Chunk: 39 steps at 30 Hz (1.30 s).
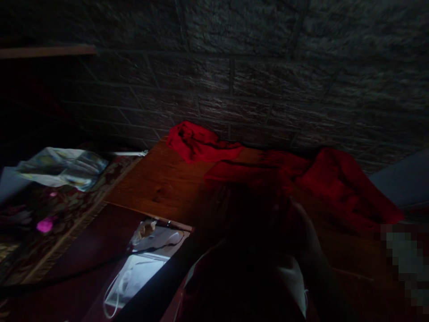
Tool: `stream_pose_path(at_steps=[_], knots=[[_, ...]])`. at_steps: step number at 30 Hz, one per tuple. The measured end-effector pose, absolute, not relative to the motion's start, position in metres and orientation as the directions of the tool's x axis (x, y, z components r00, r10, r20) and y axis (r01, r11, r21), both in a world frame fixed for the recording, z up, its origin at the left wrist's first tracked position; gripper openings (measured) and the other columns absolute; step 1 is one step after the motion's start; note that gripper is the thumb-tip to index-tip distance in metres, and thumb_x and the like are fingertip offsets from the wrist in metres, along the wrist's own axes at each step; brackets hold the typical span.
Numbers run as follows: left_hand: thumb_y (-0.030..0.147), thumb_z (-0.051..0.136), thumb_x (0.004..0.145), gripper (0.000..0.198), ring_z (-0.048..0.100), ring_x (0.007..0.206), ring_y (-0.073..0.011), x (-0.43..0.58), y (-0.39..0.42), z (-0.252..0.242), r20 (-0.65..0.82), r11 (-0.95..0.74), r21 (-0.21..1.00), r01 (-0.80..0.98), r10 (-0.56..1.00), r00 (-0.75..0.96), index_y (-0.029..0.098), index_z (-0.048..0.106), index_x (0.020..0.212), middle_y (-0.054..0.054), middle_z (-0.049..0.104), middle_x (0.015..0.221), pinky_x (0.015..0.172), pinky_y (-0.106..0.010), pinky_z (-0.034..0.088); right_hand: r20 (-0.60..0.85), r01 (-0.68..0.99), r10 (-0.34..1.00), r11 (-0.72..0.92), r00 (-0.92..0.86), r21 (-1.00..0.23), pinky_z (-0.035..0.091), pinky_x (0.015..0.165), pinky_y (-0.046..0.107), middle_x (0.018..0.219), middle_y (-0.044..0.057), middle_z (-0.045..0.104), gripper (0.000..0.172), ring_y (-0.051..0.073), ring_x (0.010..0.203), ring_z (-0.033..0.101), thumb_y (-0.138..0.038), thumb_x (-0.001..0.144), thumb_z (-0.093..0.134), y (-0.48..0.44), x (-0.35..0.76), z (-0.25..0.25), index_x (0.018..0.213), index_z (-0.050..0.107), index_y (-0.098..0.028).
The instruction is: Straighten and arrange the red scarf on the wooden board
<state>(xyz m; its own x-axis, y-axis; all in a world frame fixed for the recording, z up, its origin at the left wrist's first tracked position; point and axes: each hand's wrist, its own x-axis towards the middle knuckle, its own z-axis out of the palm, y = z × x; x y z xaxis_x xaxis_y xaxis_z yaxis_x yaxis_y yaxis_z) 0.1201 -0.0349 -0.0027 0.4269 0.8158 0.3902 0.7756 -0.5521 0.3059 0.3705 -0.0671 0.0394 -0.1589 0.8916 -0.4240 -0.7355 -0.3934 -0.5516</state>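
A length of red cloth (248, 173) lies bunched in front of me on a wooden board, its near part sunk in deep shadow. At its left edge my left hand (217, 203) is closed on the cloth, the fingers showing only dimly. My right hand (303, 219) grips the right side of the same bunch, with its fingertips lost in the dark. Behind the left hand is a crumpled red piece of cloth (201, 144). Another red piece of cloth (345, 190) spreads out to the right of my right hand.
The wooden board (144, 185) runs up to a brick-patterned wall (214, 76). At the left, a crumpled plastic bag (67, 167) and a pink item (45, 224) lie on a patterned rug. A dark cable (83, 266) crosses near a recess (137, 279) holding a white cord.
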Motion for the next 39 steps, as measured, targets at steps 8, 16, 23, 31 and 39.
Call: stream_pose_path(at_steps=[8, 16, 23, 31, 39], knots=[[0.054, 0.051, 0.095, 0.073, 0.019, 0.151, -0.0401, 0.126, -0.025, 0.002, 0.236, -0.666, 0.215, 0.714, 0.745, 0.624, 0.012, 0.036, 0.153, -0.017, 0.03, 0.161, 0.119, -0.062, 0.025, -0.56, -0.439, 0.822, -0.542, -0.1, -0.717, 0.06, 0.082, 0.041, 0.098, 0.006, 0.076, 0.026, 0.027, 0.091, 0.072, -0.043, 0.08, 0.068, -0.058, 0.351, 0.052, 0.095, 0.075, -0.023], [0.029, 0.048, 0.1, 0.048, 0.036, 0.146, -0.0267, 0.124, -0.058, 0.001, 0.193, -0.816, 0.302, 0.493, 0.559, 0.806, 0.029, 0.046, 0.148, -0.006, 0.047, 0.153, 0.121, -0.055, 0.03, -0.291, -0.182, 0.957, -0.286, 0.005, -0.941, 0.054, 0.095, 0.049, 0.117, 0.008, 0.072, 0.044, 0.03, 0.114, 0.066, -0.055, 0.087, 0.055, -0.031, 0.36, 0.041, 0.116, 0.071, -0.026], [0.021, 0.048, 0.098, 0.042, 0.061, 0.122, -0.0228, 0.114, -0.074, -0.012, 0.171, -0.664, 0.403, 0.63, 0.731, 0.661, 0.032, 0.059, 0.137, -0.006, 0.065, 0.134, 0.102, -0.041, 0.054, -0.272, -0.119, 0.962, -0.271, -0.01, -0.955, 0.054, 0.096, 0.045, 0.118, 0.007, 0.072, 0.033, 0.03, 0.115, 0.065, -0.045, 0.079, 0.064, -0.036, 0.367, 0.032, 0.106, 0.072, -0.026], [0.024, 0.047, 0.1, 0.033, 0.062, 0.117, -0.0211, 0.133, 0.015, 0.043, -0.01, -0.749, 0.453, 0.485, 0.539, 0.842, 0.021, 0.062, 0.129, -0.007, 0.063, 0.133, 0.1, -0.036, 0.05, -0.379, -0.601, 0.919, -0.363, -0.106, -0.712, 0.055, 0.096, 0.045, 0.115, 0.006, 0.073, 0.039, 0.028, 0.113, 0.066, -0.053, 0.085, 0.059, -0.007, 0.354, 0.029, 0.108, 0.07, -0.024], [0.026, 0.052, 0.098, 0.02, 0.063, 0.102, -0.0167, 0.129, 0.027, 0.064, -0.13, -0.73, 0.471, 0.495, 0.497, 0.858, 0.023, 0.067, 0.111, -0.003, 0.065, 0.117, 0.09, -0.029, 0.048, -0.492, -0.747, 0.863, -0.399, -0.112, -0.531, 0.055, 0.096, 0.037, 0.102, 0.004, 0.075, 0.022, 0.023, 0.107, 0.068, -0.035, 0.088, 0.059, -0.003, 0.349, 0.038, 0.101, 0.069, -0.021]])
